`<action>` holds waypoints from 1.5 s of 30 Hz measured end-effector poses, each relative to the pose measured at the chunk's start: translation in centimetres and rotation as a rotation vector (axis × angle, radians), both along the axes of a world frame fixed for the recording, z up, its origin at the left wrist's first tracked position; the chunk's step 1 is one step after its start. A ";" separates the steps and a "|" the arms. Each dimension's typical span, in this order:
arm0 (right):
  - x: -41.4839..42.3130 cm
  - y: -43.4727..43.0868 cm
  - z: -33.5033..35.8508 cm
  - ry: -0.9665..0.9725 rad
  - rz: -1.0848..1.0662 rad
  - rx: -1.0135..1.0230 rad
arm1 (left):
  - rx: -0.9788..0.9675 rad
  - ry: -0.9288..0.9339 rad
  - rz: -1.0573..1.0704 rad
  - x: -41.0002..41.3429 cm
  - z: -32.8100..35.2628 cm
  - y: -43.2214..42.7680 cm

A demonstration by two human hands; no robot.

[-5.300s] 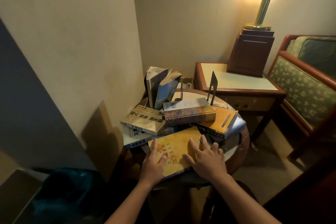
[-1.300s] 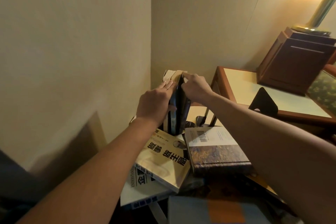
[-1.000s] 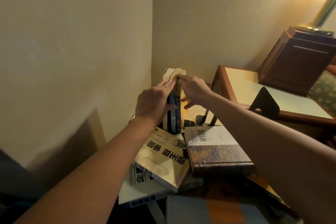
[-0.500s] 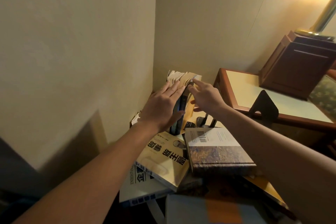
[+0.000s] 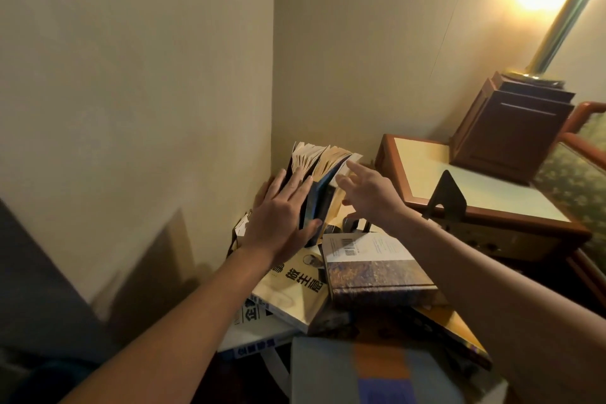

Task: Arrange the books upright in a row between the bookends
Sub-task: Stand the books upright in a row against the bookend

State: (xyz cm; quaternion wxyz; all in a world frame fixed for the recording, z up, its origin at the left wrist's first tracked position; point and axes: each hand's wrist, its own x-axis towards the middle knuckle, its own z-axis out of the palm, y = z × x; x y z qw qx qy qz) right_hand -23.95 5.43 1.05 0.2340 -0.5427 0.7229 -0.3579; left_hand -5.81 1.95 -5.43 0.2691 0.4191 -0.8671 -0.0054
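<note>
Two dark-covered books (image 5: 319,187) stand upright at the back of the small table, pages fanned out at the top. My left hand (image 5: 282,216) lies flat against their left side, fingers spread. My right hand (image 5: 367,187) hovers open just right of them, fingertips near the top page edges. A black bookend (image 5: 444,195) stands to the right. Lying flat in front are a cream book with black characters (image 5: 295,289), a thick book with a barcode (image 5: 370,266), a white book (image 5: 252,325) below and a blurred grey, orange and blue book (image 5: 360,371) nearest me.
A beige wall corner closes in the left and back. A wooden side table (image 5: 426,174) at the right carries a dark wooden lamp base (image 5: 511,138) with a lit brass lamp. A patterned armchair (image 5: 580,174) sits at the far right.
Since a second ago both hands have let go of the upright books: the left flattened against their side, the right drew off to the right. The pages fanned open at the top.
</note>
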 end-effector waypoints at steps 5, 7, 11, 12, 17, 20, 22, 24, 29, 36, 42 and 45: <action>0.1 3.3 0.2 0.057 0.036 0.049 | 0.165 0.070 0.053 1.9 -1.0 3.9; 0.5 4.7 -0.1 0.059 0.040 0.057 | 0.238 0.090 0.098 3.0 -1.8 5.2; 1.7 7.5 -1.0 0.181 0.069 0.049 | 0.353 0.081 0.159 5.2 -3.6 7.3; 2.0 8.0 -1.4 0.195 0.081 0.046 | 0.378 0.074 0.176 5.8 -4.0 7.6; 3.9 9.9 -3.7 0.286 0.191 0.079 | 0.572 0.049 0.264 7.6 -6.1 8.9; 4.9 10.5 -5.1 0.395 0.279 0.058 | 0.677 0.042 0.313 8.5 -7.1 8.9; 5.2 10.3 -6.5 0.528 0.350 0.074 | 0.733 0.040 0.359 8.9 -7.8 8.6; 5.3 9.9 -7.7 0.631 0.393 0.126 | 0.780 0.069 0.390 9.3 -8.3 8.1; 5.4 9.1 -9.9 0.750 0.427 0.215 | 0.902 0.338 0.406 9.7 -8.8 6.0; 5.4 7.7 -10.3 0.759 0.424 0.226 | 1.060 0.762 0.390 9.0 -8.9 4.6; 5.7 7.6 -10.6 0.813 0.435 0.245 | 0.997 0.910 0.419 8.5 -9.5 4.2; 5.7 7.7 -10.6 0.832 0.444 0.250 | 0.911 0.884 0.413 8.2 -9.2 4.3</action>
